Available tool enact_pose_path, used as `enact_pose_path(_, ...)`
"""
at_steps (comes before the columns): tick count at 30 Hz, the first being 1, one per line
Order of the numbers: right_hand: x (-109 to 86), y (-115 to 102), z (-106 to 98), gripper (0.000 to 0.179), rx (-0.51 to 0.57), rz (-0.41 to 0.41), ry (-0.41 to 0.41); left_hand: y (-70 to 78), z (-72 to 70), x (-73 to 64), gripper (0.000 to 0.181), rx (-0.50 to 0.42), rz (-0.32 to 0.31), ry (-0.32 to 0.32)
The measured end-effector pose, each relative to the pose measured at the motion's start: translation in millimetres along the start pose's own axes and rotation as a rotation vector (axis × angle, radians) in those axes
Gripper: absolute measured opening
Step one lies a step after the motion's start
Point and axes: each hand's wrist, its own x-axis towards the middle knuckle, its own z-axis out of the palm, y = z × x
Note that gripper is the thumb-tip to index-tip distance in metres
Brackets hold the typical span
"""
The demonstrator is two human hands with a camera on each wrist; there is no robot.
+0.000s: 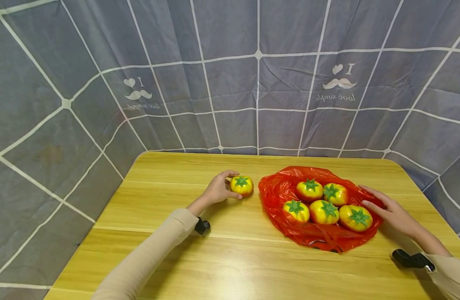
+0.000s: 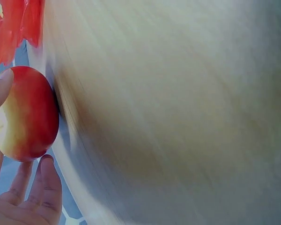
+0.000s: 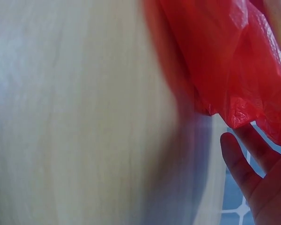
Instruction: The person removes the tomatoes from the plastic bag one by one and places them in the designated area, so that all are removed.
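Observation:
A yellow-and-red tomato (image 1: 241, 186) with a flat green star-shaped calyx is at the left of the bag. My left hand (image 1: 217, 188) grips it from the left, thumb on the near side and fingers on the far side. In the left wrist view the tomato (image 2: 30, 115) shows its red flank between thumb and fingers, close over the table. Several like tomatoes (image 1: 324, 212) lie in a spread-out red plastic bag (image 1: 273, 204). At the bag's right edge is my right hand (image 1: 396, 214), its fingers extended along the plastic (image 3: 225, 70).
Everything stands on a light wooden table (image 1: 230, 266) with rounded far corners. A grey curtain (image 1: 230, 91) with white lines hangs behind it and along both sides. Black wrist devices (image 1: 411, 260) are strapped to both forearms.

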Motion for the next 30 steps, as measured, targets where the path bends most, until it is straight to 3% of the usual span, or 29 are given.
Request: enact_pose_path(30, 1.4, 4.2, 0.5, 0.049, 0.072, -0.067, 0.091, -1.5, -1.6, 0.1, 0.064, 0.001, -0.002, 0.022)
